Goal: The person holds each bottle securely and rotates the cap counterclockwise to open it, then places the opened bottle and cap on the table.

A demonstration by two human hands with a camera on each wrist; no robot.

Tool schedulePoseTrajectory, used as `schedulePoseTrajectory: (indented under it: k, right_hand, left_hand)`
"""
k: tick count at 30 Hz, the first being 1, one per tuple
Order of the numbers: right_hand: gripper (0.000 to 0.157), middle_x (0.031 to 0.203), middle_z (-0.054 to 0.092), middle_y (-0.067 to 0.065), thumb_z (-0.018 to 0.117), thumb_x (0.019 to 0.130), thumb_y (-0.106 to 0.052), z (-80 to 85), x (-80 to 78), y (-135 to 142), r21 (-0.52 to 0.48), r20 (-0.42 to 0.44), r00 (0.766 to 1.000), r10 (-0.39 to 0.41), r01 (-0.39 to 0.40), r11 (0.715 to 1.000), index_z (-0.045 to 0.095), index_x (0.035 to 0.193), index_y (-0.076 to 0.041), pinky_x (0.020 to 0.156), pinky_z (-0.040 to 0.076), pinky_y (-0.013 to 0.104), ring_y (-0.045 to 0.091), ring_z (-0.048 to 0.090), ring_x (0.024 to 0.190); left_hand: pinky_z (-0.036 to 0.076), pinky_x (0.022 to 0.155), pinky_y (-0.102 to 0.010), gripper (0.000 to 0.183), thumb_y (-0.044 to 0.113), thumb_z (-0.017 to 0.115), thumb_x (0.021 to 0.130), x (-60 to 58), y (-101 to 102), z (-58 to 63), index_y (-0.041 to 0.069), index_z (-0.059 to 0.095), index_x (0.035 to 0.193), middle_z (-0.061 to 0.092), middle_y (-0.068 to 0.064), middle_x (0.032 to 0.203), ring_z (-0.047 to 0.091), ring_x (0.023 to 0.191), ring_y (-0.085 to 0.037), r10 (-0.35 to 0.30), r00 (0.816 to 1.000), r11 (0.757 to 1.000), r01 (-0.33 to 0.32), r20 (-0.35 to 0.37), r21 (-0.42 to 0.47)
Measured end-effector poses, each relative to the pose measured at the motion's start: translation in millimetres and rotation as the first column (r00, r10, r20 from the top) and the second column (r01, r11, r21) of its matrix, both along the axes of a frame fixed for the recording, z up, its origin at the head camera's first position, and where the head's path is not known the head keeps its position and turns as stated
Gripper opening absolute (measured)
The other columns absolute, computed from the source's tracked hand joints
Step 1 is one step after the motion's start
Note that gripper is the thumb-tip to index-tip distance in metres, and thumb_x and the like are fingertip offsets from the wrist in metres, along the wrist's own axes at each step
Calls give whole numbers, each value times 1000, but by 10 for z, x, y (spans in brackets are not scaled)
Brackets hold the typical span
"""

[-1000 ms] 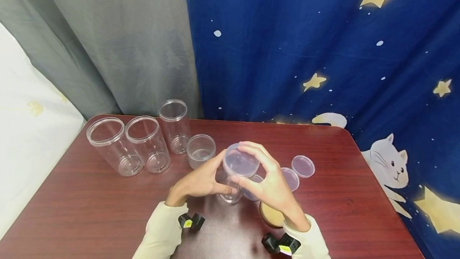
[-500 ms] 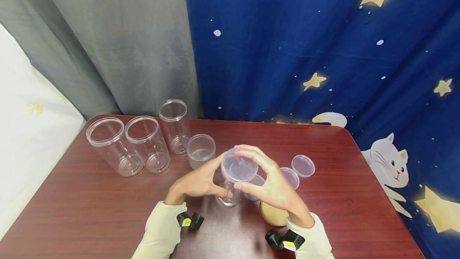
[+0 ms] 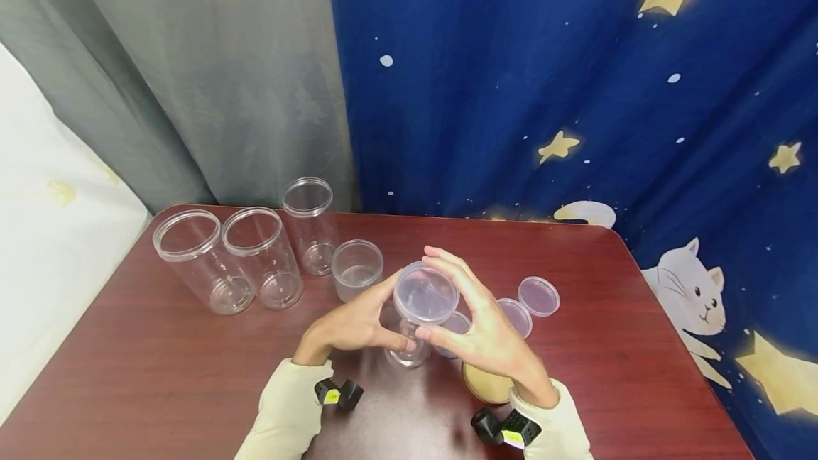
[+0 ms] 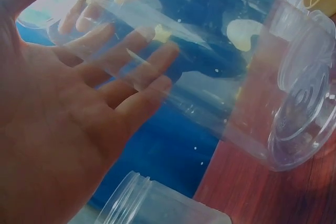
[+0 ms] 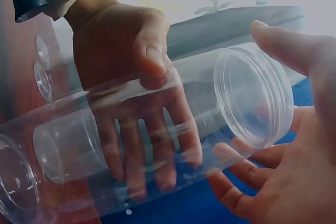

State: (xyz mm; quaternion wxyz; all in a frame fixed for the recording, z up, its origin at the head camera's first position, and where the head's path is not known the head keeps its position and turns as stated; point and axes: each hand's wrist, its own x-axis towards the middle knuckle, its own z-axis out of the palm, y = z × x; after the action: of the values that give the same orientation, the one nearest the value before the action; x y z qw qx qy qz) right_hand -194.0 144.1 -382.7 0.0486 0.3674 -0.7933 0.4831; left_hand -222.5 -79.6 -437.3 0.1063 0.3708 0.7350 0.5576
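Note:
A tall clear plastic jar (image 3: 410,350) stands upright on the table, capped by a translucent lid (image 3: 426,293). My left hand (image 3: 358,318) holds the jar's side, thumb in front and fingers behind; in the left wrist view its fingers (image 4: 152,61) show through the clear wall. At the top, my right hand (image 3: 482,325) curves its thumb and fingers round the lid's rim. The right wrist view shows the right thumb (image 5: 283,45) near one side of the lid and the fingertips near the opposite side. The jar's middle is partly hidden by the left hand.
Three tall clear jars without lids, including one at the far left (image 3: 192,261), stand on the table (image 3: 160,375). A short clear jar (image 3: 356,272) is behind the left hand. Flat clear lids (image 3: 539,296) and a gold lid (image 3: 486,383) lie to the right.
The lidded jar has shifted slightly left and down in the head view. The right hand's fingers have moved round the lid and spread a little wider, while the left hand keeps its hold.

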Motion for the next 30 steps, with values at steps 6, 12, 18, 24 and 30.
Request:
schedulePoseTrajectory:
  k: [6,12,18,24,30]
  right_hand:
    - [77,156,36,-1,83,79,-20,-91,80,-57,35,-12,997,-71,72,997,44,146,-21,109,39,36,20,40,140]
    - [79,154,37,1,85,78,-31,-133,92,-139,50,-90,982,-167,172,984,45,145,-18,106,42,38,21,45,136]
    - [86,146,45,8,65,80,-69,-113,97,-194,61,-309,875,-374,410,910,48,143,-14,102,43,43,25,46,132]
    - [70,132,55,12,76,77,-60,-92,106,-226,7,-417,799,-434,480,877,63,129,-15,81,49,44,28,53,110]
    - [65,125,63,7,89,69,-42,-82,101,-220,8,-420,794,-441,489,872,67,124,-14,78,48,39,25,54,106]
  left_hand:
    - [37,110,-38,91,19,84,73,62,-15,-76,23,34,150,55,3,135,51,124,-15,11,1000,999,-10,22,-42]
    - [41,106,-37,82,22,87,73,111,-44,-44,23,42,141,58,6,126,53,119,-13,99,995,992,-97,18,-84]
    - [46,101,-40,77,28,87,73,88,3,31,24,44,137,59,7,119,57,111,-11,182,983,978,-181,1,-104]
    - [46,101,-38,80,31,88,73,64,42,74,26,43,139,59,11,121,57,112,-7,203,979,971,-202,-7,-126]
    - [45,102,-36,83,32,89,72,69,43,73,27,42,140,57,14,123,55,114,-5,216,976,967,-216,-9,-137]
